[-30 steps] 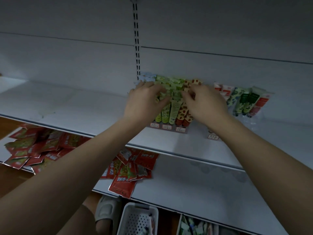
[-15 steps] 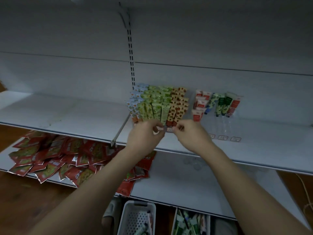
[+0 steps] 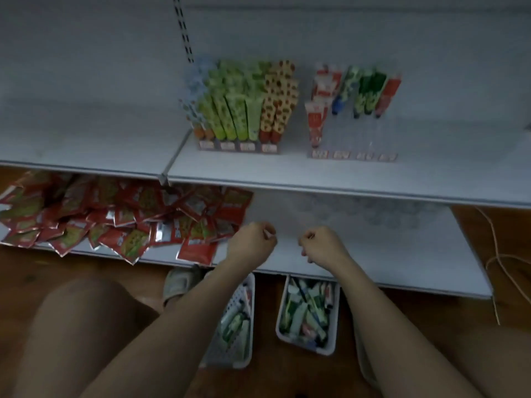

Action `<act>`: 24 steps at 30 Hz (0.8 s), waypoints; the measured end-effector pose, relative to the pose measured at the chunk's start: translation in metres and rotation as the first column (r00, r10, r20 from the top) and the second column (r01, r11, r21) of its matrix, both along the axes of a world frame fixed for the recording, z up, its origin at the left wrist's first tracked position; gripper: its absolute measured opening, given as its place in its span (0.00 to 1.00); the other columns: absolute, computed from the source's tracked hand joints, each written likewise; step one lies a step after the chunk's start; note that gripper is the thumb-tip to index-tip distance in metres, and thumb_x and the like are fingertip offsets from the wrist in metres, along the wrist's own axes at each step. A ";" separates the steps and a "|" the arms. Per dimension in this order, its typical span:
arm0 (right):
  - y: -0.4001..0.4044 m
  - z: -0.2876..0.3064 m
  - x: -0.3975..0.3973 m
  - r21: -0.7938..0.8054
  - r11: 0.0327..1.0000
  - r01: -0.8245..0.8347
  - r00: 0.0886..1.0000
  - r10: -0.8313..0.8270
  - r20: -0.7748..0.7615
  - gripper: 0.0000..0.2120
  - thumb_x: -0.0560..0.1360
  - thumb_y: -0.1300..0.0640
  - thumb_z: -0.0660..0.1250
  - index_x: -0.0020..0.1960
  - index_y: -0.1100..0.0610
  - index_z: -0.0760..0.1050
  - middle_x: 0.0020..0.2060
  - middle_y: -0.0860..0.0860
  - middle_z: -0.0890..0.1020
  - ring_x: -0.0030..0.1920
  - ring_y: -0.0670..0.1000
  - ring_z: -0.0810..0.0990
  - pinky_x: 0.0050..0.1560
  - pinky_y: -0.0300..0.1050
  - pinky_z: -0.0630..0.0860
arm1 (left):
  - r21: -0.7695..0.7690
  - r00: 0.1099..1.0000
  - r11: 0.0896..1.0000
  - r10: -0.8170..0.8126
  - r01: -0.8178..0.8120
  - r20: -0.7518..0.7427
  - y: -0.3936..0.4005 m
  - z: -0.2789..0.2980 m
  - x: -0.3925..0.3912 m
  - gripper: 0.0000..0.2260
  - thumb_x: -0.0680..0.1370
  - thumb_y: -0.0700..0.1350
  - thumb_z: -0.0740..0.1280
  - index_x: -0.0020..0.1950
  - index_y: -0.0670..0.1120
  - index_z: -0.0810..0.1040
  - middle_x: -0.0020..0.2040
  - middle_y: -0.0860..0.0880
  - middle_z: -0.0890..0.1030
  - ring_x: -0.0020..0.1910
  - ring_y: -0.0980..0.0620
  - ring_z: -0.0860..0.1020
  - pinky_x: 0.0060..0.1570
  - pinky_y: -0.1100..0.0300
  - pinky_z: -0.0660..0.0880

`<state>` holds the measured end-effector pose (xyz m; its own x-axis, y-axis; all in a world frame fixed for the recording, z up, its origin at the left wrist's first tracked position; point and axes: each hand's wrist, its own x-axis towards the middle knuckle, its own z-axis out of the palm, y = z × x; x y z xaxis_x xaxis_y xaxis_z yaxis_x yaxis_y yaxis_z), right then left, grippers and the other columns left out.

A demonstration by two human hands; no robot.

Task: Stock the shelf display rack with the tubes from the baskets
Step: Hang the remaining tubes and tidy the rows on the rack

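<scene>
My left hand hangs loosely curled; it may pinch a white scrap, I cannot tell. My right hand is curled and empty. Tubes lie in the baskets below. Risk: grabbing blind could tangle them, or knock the full rack when restocking.

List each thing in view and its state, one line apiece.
Left rack: full of upright tubes.
Right rack: partly filled, front slots bare.
Left basket: holds a few tubes.
Right basket: heaped with tubes.
Left hand: curled, holding nothing visible.
Right hand: curled, holding nothing visible.
</scene>
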<state>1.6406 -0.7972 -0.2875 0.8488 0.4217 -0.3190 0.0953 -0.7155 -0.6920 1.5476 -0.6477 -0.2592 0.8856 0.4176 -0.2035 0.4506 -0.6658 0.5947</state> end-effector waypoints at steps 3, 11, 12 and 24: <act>-0.022 -0.052 -0.007 -0.097 0.995 0.036 0.993 -0.047 -0.108 0.16 0.78 0.53 0.63 0.45 0.67 0.77 0.40 0.65 0.81 0.35 0.61 0.79 0.40 0.51 0.78 | -0.045 0.990 0.996 0.067 -0.073 -0.123 -0.001 -0.054 -0.009 0.08 0.78 0.46 0.66 0.56 0.49 0.80 0.49 0.47 0.83 0.47 0.46 0.80 0.47 0.53 0.78; -0.054 -0.176 -0.031 -0.422 0.903 -0.081 0.973 -0.020 -0.229 0.11 0.77 0.65 0.60 0.36 0.60 0.66 0.33 0.58 0.70 0.31 0.55 0.67 0.33 0.43 0.62 | -0.140 0.952 0.989 -0.002 -0.044 -0.308 -0.027 -0.189 -0.042 0.13 0.78 0.37 0.62 0.59 0.45 0.80 0.52 0.43 0.82 0.48 0.44 0.80 0.46 0.56 0.76; -0.055 -0.188 -0.034 -0.421 0.898 -0.126 0.963 0.009 -0.269 0.06 0.78 0.65 0.60 0.42 0.60 0.69 0.37 0.59 0.73 0.32 0.54 0.67 0.34 0.43 0.63 | -0.152 0.949 0.987 -0.090 0.045 -0.304 -0.036 -0.200 -0.042 0.14 0.78 0.37 0.62 0.61 0.45 0.79 0.56 0.43 0.80 0.53 0.43 0.79 0.49 0.56 0.74; -0.067 -0.244 -0.107 -0.465 0.792 -0.396 0.901 0.237 -0.363 0.17 0.76 0.67 0.63 0.65 0.60 0.76 0.67 0.54 0.68 0.64 0.55 0.70 0.63 0.44 0.68 | -0.178 0.761 0.934 -0.356 0.310 -0.543 -0.099 -0.241 -0.067 0.09 0.81 0.38 0.61 0.56 0.37 0.79 0.57 0.40 0.79 0.54 0.44 0.80 0.51 0.55 0.74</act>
<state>1.5340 -0.8638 -0.5312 0.5413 0.3558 -0.7619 0.2463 -0.9334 -0.2609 1.4801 -0.7464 -0.5006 0.6871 0.0818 -0.7219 0.4757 -0.8017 0.3619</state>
